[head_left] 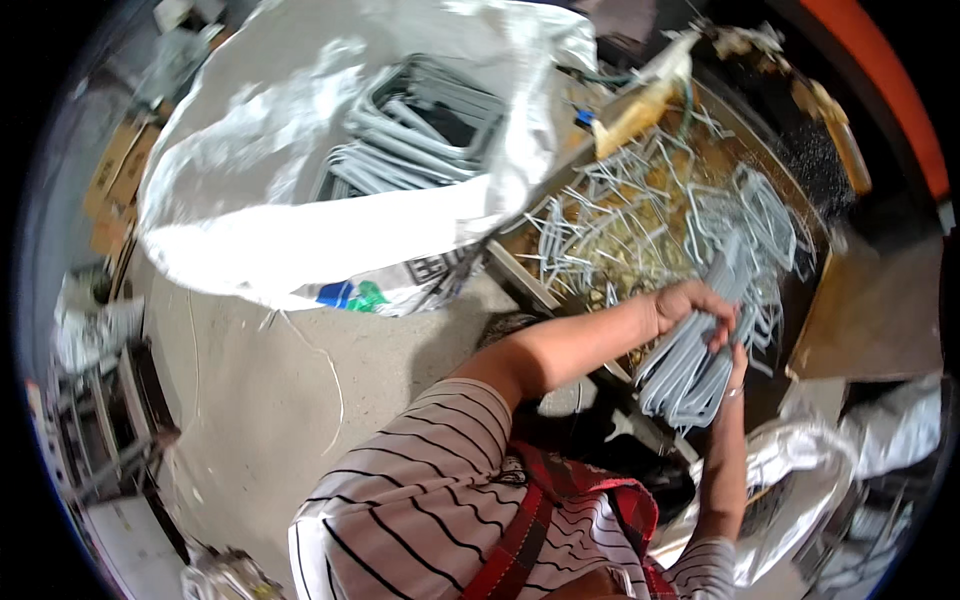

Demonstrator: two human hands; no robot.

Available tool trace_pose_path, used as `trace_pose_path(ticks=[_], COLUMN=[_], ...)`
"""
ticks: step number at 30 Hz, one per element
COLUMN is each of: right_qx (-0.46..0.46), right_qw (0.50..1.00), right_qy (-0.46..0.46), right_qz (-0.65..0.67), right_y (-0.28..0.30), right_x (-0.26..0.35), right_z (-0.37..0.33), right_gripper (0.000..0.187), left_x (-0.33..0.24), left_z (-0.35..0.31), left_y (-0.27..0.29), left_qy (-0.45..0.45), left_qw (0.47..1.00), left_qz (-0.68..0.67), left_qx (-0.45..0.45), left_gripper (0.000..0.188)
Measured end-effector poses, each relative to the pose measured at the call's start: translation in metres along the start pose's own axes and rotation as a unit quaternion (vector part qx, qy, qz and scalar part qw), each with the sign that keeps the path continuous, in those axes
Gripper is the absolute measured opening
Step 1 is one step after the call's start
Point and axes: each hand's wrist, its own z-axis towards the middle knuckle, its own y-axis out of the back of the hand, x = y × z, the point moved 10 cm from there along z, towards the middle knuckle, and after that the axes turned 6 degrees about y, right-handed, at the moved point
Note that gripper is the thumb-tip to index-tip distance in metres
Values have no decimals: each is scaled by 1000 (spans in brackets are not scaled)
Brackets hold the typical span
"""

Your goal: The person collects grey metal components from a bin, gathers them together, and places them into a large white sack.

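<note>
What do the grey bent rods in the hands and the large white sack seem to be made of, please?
Grey bent rods: probably metal, painted or coated, going by their smooth, even satin grey. White sack: likely plastic, perhaps woven, slightly glossy, going by its bright sheen and creases.

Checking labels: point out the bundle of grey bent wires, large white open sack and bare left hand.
Bundle of grey bent wires (685, 372): head view, lower part.
Large white open sack (330, 240): head view, near wall.
Bare left hand (692, 303): head view, the back.
</note>
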Motion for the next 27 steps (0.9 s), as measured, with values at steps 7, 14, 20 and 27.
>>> trace_pose_path(ticks=[7,14,20,27], right_qx=[-51,-40,-64,10], right_qw=[935,821,652,569], right_qy=[-44,244,464,509], right_qz=[-348,-514,-596,-646], right_y=[-96,-253,-445,-568], right_x=[6,122,175,16], right_z=[17,10,56,115], right_gripper=[29,24,18,15], left_x=[-30,-103,-82,-171], left_z=[-62,-183,-468,-554], left_y=[-44,-175,-329,-212], left_qy=[-55,-392,-672,-504], left_qw=[995,699,-8,468], left_qz=[60,547,491,399], left_qx=[56,-242,-555,-607], left_gripper=[21,59,39,28])
